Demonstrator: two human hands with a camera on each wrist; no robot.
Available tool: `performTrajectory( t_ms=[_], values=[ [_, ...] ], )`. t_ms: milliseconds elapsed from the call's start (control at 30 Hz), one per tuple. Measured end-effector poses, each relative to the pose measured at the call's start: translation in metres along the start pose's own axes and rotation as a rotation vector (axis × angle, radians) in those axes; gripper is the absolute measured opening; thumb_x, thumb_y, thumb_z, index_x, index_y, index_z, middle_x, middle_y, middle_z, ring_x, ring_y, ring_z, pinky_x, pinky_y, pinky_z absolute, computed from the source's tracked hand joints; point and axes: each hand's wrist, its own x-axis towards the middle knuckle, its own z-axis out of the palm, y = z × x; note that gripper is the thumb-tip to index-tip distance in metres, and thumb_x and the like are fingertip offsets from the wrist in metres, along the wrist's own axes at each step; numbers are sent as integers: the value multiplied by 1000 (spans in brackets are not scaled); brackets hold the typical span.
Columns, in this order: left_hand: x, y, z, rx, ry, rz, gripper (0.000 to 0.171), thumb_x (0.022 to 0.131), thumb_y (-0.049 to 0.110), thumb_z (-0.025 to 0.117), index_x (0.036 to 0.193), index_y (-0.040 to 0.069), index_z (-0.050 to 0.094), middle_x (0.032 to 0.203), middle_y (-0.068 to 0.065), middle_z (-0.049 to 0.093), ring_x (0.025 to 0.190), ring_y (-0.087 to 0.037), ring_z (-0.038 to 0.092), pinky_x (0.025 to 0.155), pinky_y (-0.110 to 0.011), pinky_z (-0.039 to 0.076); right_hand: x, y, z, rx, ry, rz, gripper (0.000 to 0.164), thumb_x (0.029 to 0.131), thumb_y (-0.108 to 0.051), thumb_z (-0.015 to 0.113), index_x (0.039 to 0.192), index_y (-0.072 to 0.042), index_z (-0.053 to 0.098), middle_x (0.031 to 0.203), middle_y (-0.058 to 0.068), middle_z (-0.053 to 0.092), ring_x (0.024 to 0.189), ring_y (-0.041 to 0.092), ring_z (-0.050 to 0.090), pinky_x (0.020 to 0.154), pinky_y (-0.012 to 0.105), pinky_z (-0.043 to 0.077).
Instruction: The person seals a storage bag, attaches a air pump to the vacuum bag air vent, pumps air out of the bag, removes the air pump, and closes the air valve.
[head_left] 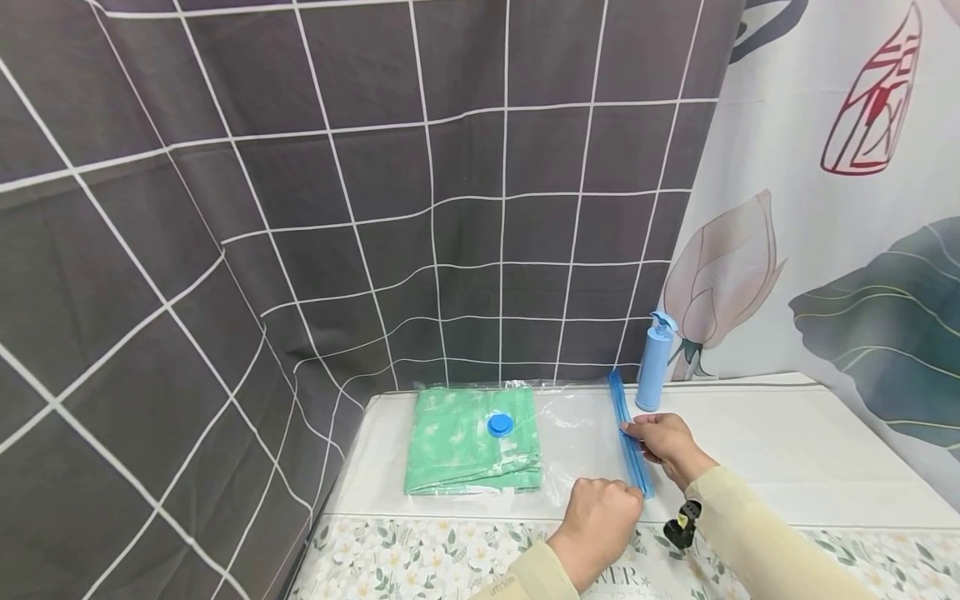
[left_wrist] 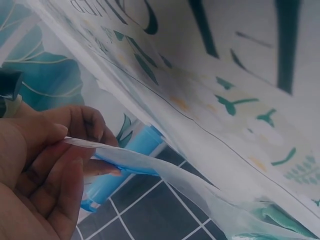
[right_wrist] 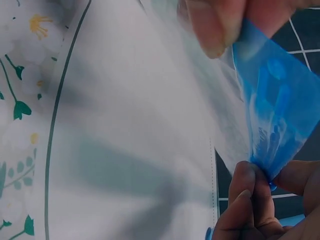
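Observation:
A clear vacuum storage bag [head_left: 577,437] lies flat on the table, with a folded green cloth [head_left: 457,442] inside it and a round blue valve [head_left: 500,425] on top. Along its right end runs a blue zip strip [head_left: 619,400]. My left hand [head_left: 603,517] grips the bag's near right corner; the left wrist view has its thumb and fingers [left_wrist: 50,132] pinching the clear plastic edge. Farther along the strip, my right hand [head_left: 667,442] pinches the blue edge. In the right wrist view the blue film [right_wrist: 272,95] is stretched between both hands.
A light blue pump bottle [head_left: 655,367] stands behind my right hand, close to the strip's far end. The white table [head_left: 757,450] has a floral cloth [head_left: 397,558] along its front. Dark gridded fabric [head_left: 465,233] hangs behind and at the left.

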Motion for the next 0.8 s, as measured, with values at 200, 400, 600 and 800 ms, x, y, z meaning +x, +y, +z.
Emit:
performTrajectory(
  t_ms=[200, 400, 600, 800],
  values=[
    [-1, 1, 1, 13, -2, -1, 14, 92, 30, 91, 83, 32, 81, 68, 16, 74, 56, 1, 66, 43, -19, 46, 4, 0, 1, -8, -6, 1, 36, 109, -14, 71, 132, 12, 61, 90, 6, 67, 81, 17, 61, 72, 27, 57],
    [-1, 1, 2, 21, 7, -1, 16, 91, 29, 92, 82, 32, 80, 67, 16, 73, 55, 0, 66, 43, -20, 46, 5, -2, 1, 1, -4, -4, 32, 109, -13, 71, 128, 11, 62, 86, 4, 67, 78, 16, 60, 70, 27, 56],
    [-3, 1, 3, 8, 9, 6, 17, 91, 28, 92, 81, 33, 80, 67, 16, 73, 53, 0, 65, 42, -20, 45, 10, -6, 0, -11, 9, -7, 35, 108, -13, 72, 130, 12, 61, 88, 6, 67, 79, 16, 61, 70, 26, 58],
    [-3, 1, 4, 2, -1, -27, 18, 91, 27, 90, 79, 33, 78, 65, 17, 73, 52, -1, 65, 42, -21, 44, 16, -8, -1, -13, -4, 6, 35, 107, -13, 74, 130, 10, 62, 89, 4, 66, 79, 15, 61, 72, 26, 59]
  ],
)
